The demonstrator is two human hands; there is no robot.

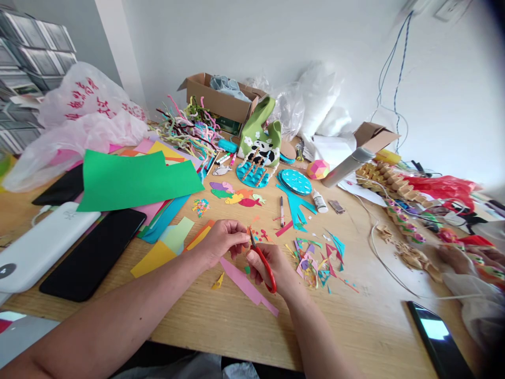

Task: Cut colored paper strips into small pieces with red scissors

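My right hand grips a pair of scissors with red handles, their blades pointing up and away from me. Close to the blade tips, my left hand is pinched; whatever sits between its fingertips is too small to make out. Small red paper bits lie on the table just beyond the scissors. Under my hands rests a pink paper strip, with a small yellow paper scrap to its left. Farther off are several coloured paper fish and a heap of tiny paper bits.
Paper offcuts lie right of my hands. A green sheet tops a paper stack at left, near a black phone and white power bank. Behind stand a panda bag, blue discs and a bottle.
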